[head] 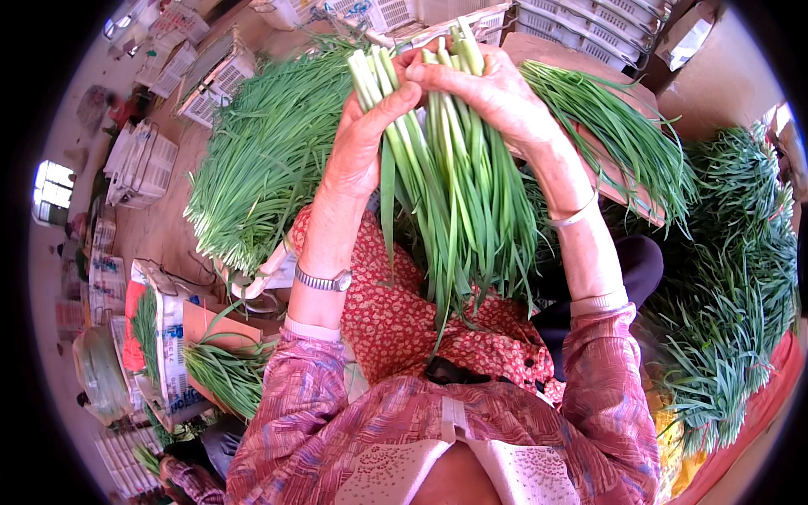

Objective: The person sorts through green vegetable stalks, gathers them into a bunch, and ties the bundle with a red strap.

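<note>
My left hand grips a small bundle of Chinese chives with the pale stem ends upward. Beside it, my right hand is closed around a thicker bundle of chives, its cut ends standing above the fingers. The two thumbs nearly meet between the stems. Green leaves from both bundles hang down over a red floral apron. A large heap of loose chives lies to the left of my left hand. Past my right wrist, another bunch of chives rests on a brown board.
Stacked tied bundles of chives fill the right side. White plastic crates stand at the back, with more crates along the left. Lower left, a chive bunch lies on a board near another person's sleeve.
</note>
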The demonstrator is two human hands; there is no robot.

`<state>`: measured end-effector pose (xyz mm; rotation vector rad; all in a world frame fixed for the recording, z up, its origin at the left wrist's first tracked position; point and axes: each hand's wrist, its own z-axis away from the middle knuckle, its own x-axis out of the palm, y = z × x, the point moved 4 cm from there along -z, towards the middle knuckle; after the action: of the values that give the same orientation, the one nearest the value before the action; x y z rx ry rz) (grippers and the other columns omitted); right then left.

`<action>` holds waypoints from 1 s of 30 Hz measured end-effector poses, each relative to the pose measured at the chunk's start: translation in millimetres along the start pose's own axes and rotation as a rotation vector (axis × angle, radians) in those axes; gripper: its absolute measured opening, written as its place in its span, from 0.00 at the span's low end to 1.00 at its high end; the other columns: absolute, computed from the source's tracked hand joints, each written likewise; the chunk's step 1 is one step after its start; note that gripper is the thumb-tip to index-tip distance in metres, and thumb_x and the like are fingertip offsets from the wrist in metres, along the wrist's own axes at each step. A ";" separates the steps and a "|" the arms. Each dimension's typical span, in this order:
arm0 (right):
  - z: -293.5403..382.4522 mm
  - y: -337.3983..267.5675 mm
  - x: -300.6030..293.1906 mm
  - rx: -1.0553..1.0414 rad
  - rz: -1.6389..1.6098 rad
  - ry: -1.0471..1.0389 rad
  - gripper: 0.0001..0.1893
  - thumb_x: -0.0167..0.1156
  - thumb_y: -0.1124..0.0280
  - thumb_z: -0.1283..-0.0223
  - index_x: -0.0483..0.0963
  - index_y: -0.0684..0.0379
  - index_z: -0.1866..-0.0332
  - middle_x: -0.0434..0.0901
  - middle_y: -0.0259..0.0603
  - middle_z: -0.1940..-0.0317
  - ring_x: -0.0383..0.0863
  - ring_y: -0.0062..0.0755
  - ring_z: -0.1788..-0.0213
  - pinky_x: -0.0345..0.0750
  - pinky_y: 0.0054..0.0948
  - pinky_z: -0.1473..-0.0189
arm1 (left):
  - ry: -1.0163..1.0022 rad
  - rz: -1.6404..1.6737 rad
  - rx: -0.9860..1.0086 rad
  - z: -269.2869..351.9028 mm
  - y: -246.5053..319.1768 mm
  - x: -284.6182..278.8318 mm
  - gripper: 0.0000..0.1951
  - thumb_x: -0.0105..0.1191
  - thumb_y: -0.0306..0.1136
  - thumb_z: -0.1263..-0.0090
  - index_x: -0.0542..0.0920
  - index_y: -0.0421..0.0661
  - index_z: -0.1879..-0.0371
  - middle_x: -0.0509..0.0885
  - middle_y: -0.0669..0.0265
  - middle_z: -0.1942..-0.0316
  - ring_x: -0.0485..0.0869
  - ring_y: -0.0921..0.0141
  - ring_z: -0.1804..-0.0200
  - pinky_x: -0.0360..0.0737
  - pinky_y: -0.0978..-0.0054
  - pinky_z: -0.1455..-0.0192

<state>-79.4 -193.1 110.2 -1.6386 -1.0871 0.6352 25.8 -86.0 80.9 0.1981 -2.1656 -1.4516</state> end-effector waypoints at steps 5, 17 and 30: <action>3.4 11.9 16.9 0.101 -0.279 -0.006 0.11 0.70 0.66 0.44 0.80 0.60 0.60 0.82 0.29 0.68 0.80 0.17 0.65 0.77 0.21 0.62 | 0.028 0.131 -0.031 15.6 -16.2 -1.6 0.40 0.64 0.32 0.36 0.59 0.44 0.26 0.74 0.62 0.37 0.76 0.69 0.38 0.74 0.71 0.35; 12.7 10.3 22.8 -0.530 1.168 0.173 0.35 0.51 0.33 0.38 0.79 0.56 0.46 0.77 0.45 0.52 0.71 0.46 0.43 0.63 0.46 0.38 | -0.031 0.176 -0.269 29.3 -59.2 -36.8 0.41 0.68 0.35 0.42 0.61 0.44 0.29 0.72 0.62 0.38 0.74 0.66 0.40 0.71 0.67 0.34; -29.3 20.8 -124.4 -0.275 0.520 0.252 0.22 0.58 0.52 0.33 0.82 0.64 0.55 0.86 0.42 0.69 0.87 0.27 0.64 0.82 0.31 0.59 | -0.131 -0.028 -0.138 -22.5 -13.3 -4.3 0.32 0.63 0.31 0.43 0.71 0.36 0.37 0.83 0.60 0.68 0.85 0.67 0.62 0.82 0.69 0.52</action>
<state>-104.4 -318.2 87.7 -2.2034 -0.5794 0.6025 38.4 -108.2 74.1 0.0862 -2.1610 -1.6647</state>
